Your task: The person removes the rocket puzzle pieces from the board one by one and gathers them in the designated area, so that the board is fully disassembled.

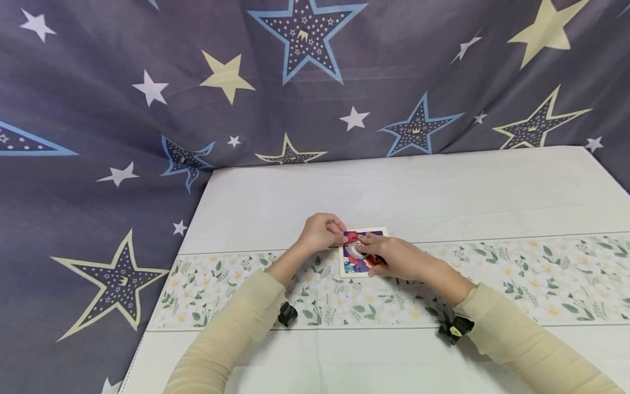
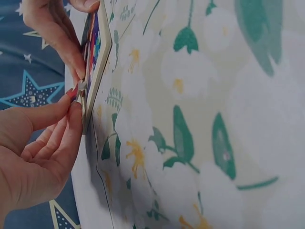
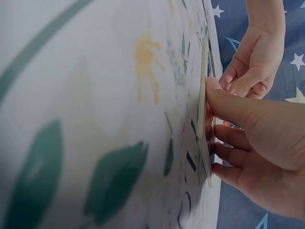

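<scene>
A small, flat square puzzle board [image 1: 355,266] with a cream border and a brightly coloured picture lies on the table. Beside its far left corner, my left hand [image 1: 320,232] pinches a small red and grey piece [image 2: 78,88] between thumb and fingers, held at the board's edge. My right hand [image 1: 400,257] rests on the board's right side, its fingertips touching the picture and covering part of it. In the right wrist view, the right thumb [image 3: 228,102] lies against the near edge of the board, with the fingers lightly bent and spread along it.
A white table cover [image 1: 394,361] with a floral band [image 1: 221,290] runs under both arms. Dark fabric [image 1: 108,219] printed with stars hangs behind the table and along its left side. Each sleeve cuff carries a small black device [image 1: 287,314].
</scene>
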`<state>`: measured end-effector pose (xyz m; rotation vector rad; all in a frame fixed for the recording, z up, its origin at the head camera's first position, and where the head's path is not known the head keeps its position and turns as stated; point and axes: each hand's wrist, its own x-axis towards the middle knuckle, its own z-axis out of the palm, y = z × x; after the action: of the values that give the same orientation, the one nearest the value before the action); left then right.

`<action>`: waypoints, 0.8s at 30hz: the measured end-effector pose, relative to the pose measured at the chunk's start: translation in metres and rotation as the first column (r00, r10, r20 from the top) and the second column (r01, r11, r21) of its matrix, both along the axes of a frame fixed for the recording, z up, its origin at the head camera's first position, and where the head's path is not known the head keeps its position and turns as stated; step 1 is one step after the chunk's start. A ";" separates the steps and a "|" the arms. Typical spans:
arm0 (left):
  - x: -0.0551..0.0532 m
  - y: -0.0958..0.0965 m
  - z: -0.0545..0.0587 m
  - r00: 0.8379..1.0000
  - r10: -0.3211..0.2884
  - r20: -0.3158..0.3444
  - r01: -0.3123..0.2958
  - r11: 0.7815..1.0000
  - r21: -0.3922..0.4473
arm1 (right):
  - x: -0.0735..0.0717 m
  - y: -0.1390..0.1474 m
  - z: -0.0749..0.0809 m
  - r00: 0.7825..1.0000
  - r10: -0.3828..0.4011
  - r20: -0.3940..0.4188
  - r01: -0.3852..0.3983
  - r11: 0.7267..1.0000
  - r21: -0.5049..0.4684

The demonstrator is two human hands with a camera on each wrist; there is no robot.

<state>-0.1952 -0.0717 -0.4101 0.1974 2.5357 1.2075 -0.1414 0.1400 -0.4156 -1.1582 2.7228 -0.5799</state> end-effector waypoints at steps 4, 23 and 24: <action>0.000 -0.001 0.000 1.000 0.028 0.015 -0.028 0.999 0.018 | 0.000 0.001 -0.002 1.000 0.001 0.007 -0.001 1.000 0.006; 0.007 -0.020 0.004 0.979 0.205 0.013 -0.205 0.970 0.127 | 0.005 0.006 -0.002 0.994 0.005 0.114 -0.006 1.000 0.009; 0.008 -0.023 0.005 0.976 0.215 0.021 -0.216 0.966 0.142 | 0.005 0.006 -0.003 0.993 0.002 0.120 -0.003 1.000 0.011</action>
<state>-0.1873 -0.0944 -0.4056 -0.0508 2.5174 1.4708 -0.1362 0.1462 -0.4183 -1.0863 2.6198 -0.6129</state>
